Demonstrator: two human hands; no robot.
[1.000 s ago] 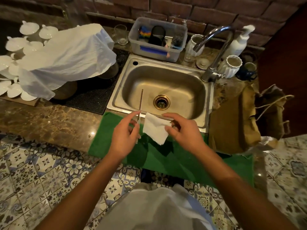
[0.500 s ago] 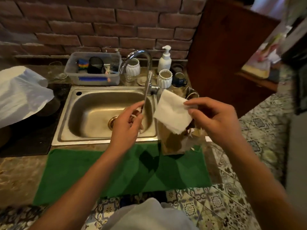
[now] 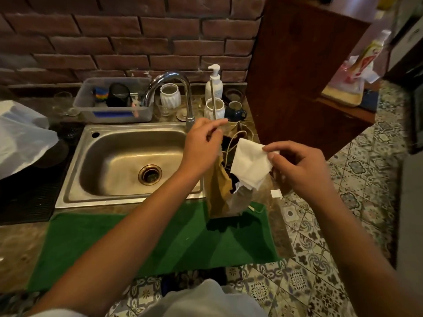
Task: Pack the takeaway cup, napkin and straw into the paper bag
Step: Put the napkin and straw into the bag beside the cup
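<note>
The person's left hand (image 3: pixel 202 146) is raised over the right end of the stainless steel sink (image 3: pixel 75 170), fingers curled, pinching a thin upright metal-coloured straw (image 3: pixel 213 99) between thumb and fingers. The straw rises in front of the white pump bottle (image 3: pixel 214 83) and the white ribbed ceramic cup (image 3: pixel 214 108). The right hand (image 3: pixel 302 170) pinches one edge of a folded white paper napkin (image 3: pixel 250 163) between thumb and forefinger; the napkin hangs directly above the open mouth of the brown paper bag with twine handles (image 3: pixel 217 191). The bag stands upright on the counter, its base at the far edge of the green towel mat (image 3: pixel 160 239), just right of the sink. Dark contents show inside the bag mouth; whether that is the takeaway cup cannot be told. Behind the sink stand a curved chrome tap (image 3: pixel 180 88) and a clear plastic tub of utensils (image 3: pixel 114 104). A white plastic sheet (image 3: pixel 20 136) lies at the left.
</note>
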